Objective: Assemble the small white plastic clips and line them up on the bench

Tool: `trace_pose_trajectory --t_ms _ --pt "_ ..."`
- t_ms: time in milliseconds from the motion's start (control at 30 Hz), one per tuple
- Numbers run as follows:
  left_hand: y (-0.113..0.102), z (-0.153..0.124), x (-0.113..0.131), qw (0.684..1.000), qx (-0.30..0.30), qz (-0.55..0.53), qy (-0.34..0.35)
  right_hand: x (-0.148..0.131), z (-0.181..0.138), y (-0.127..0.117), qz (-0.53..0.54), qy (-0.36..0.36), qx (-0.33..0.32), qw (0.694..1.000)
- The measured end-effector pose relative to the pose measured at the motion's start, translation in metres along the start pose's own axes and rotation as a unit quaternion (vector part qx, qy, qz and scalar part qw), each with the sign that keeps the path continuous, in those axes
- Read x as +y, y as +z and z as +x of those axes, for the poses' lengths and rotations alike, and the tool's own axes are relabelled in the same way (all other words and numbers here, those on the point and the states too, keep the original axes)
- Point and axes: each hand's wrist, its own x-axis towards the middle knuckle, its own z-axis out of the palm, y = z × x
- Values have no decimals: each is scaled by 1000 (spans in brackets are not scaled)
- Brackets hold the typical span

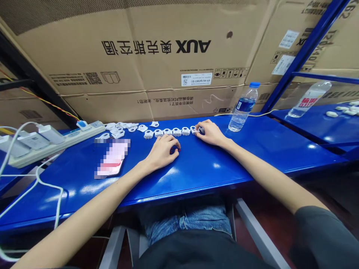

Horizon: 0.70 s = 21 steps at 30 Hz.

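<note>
Several white plug-like pieces with ring-shaped tops and small pins stand in a row (176, 132) on the blue table. At the row's right end, my right hand (211, 132) has its thumb and fingers closed around the last white plug piece (193, 129), which is partly hidden by the fingertips. My left hand (162, 152) rests on the table just in front of the row, fingers bent and thumb apart from them. Its fingertips are close to the middle pieces; whether they touch cannot be made out. A loose pile of similar white pieces (117, 129) lies at the back left.
A phone (113, 158), blurred out, lies left of my left hand. Farther left are a power strip (70, 140) with chargers and white cables (60, 190). A water bottle (243, 108) stands at the back right. Large cardboard (157, 71) walls the table's rear.
</note>
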Motion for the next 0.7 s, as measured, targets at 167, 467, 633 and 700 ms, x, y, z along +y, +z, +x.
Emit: trace_pose_trajectory --t_ms 167,467,633,700 --pt "1 0 0 1000 3 -8 -3 1 0 1 6 5 6 1000" --pt "2 0 -2 1000 -1 6 -5 -22 1 9 6 -78 17 997" --pt "1 0 -1 1000 -2 12 0 -28 2 12 11 -103 10 995" --pt "0 0 -1 1000 -4 12 4 -29 2 11 25 -110 6 994"
